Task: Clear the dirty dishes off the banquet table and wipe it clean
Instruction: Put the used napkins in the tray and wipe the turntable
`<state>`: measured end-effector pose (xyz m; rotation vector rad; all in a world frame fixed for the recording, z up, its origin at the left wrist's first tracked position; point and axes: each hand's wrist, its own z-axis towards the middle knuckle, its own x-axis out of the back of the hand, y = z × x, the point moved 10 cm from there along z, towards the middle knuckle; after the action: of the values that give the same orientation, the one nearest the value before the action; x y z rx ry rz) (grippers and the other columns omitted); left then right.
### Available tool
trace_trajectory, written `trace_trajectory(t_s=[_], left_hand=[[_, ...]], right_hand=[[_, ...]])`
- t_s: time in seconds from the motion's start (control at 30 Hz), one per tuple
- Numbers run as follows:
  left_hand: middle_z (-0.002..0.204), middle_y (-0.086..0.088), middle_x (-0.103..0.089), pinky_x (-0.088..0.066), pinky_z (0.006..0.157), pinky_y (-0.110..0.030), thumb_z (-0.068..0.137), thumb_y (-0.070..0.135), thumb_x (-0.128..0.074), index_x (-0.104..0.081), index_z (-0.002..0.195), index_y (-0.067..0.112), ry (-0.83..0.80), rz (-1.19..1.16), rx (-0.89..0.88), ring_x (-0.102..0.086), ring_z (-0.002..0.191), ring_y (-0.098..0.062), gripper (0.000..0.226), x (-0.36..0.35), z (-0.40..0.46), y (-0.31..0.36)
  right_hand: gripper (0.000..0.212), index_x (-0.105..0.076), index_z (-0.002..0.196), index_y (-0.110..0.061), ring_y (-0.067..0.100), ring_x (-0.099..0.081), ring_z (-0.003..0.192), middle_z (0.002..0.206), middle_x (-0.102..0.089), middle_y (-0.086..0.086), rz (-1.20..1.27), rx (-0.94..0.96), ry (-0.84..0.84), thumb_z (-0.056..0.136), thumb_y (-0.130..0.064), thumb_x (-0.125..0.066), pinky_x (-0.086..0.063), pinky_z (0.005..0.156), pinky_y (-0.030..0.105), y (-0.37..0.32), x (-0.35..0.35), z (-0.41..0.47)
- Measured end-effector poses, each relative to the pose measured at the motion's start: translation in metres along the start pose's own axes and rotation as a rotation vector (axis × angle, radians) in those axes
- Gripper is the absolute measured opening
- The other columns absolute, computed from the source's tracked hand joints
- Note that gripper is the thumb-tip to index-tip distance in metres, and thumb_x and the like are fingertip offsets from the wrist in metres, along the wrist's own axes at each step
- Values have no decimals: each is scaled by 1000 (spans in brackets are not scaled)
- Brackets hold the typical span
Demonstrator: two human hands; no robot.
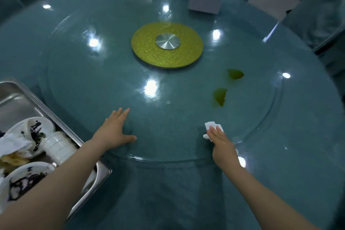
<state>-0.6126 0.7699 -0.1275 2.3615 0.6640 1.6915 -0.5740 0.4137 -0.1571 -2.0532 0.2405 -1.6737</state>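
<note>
Fingers of our right hand [221, 141] lie straight and together, pressing a folded white tissue [212, 129] flat onto the glass turntable [93, 80] at about five o'clock. Fingers of our left hand [115, 129] are spread apart, palm down on the glass at seven o'clock, holding nothing.

Two greenish spills [235, 74] [220, 96] sit on the glass at about three and four o'clock, just beyond the tissue. To wipe well, we judge it best to steady the turntable with the left hand, push the tissue outward through the nearer spill first, then fold it to a clean face before the farther one.

Dirty dishes [35, 132] already lie in a metal tray [61, 123] at eight o'clock, with a white cup [56, 145] on its side.

A round desk [308, 136] under a teal cloth carries the turntable, whose yellow disc [167, 45] marks the centre. A grey tissue box [205, 2] stands at one o'clock. Covered chairs [317, 20] ring the desk. Ceiling lights glare off the glass.
</note>
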Motion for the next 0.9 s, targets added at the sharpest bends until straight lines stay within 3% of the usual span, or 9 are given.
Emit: trace_trajectory(t_s=[0.1, 0.17, 0.4, 0.67, 0.8, 0.87, 0.9], left_hand=[[161, -5, 3, -9, 119, -41, 75, 50, -73, -1, 152, 24, -51, 11, -36, 2, 148, -22, 108, -16, -2, 28], [161, -4, 4, -9, 120, -39, 76, 50, -71, 0, 152, 23, -87, 18, -57, 3, 148, -21, 108, -27, -5, 43], [160, -2, 7, -9, 120, -37, 80, 48, -68, 3, 152, 20, -148, 1, -85, 4, 147, -17, 105, -51, -14, 67], [160, -5, 10, -11, 119, -34, 80, 50, -68, 4, 152, 15, -153, -2, -63, 3, 148, -17, 108, -65, -19, 78], [159, -6, 15, -10, 119, -34, 76, 56, -68, 6, 151, 13, -124, -22, 16, 6, 147, -18, 114, -62, -20, 64], [159, -6, 15, -10, 118, -35, 75, 58, -69, 7, 151, 12, -112, -15, 42, 5, 147, -19, 117, -58, -20, 56], [159, -6, 15, -9, 118, -36, 74, 59, -69, 8, 151, 13, -104, -11, 54, 5, 147, -20, 119, -56, -19, 52]], right_hand=[[77, -29, 148, -19, 9, -7, 146, 157, -16, -10, -34, 2, -74, 82, 19, -36, -8, 105, 7, -7, -9, -2], [77, -26, 149, -20, 9, -6, 147, 158, -14, -11, -57, 33, -79, 82, 17, -35, -7, 102, 6, -17, -11, -4], [74, -23, 150, -19, 13, -4, 147, 159, -10, -10, -76, 161, -110, 83, 12, -35, -24, 109, 22, -59, -28, -16], [73, -23, 149, -14, 18, -5, 147, 159, -14, -5, -97, 442, -248, 84, 14, -39, -27, 111, 30, -119, -57, -26], [66, -43, 141, -9, 23, -20, 145, 154, -31, 1, -84, 615, -254, 80, 17, -41, -26, 113, 32, -130, -52, -26], [66, -58, 129, -6, 34, -42, 133, 142, -49, 8, -117, 648, -148, 69, 22, -53, -39, 107, 37, -125, -33, -17], [66, -66, 118, -6, 39, -56, 118, 130, -60, 9, -133, 659, -61, 59, 23, -63, -51, 94, 45, -122, -22, -11]])
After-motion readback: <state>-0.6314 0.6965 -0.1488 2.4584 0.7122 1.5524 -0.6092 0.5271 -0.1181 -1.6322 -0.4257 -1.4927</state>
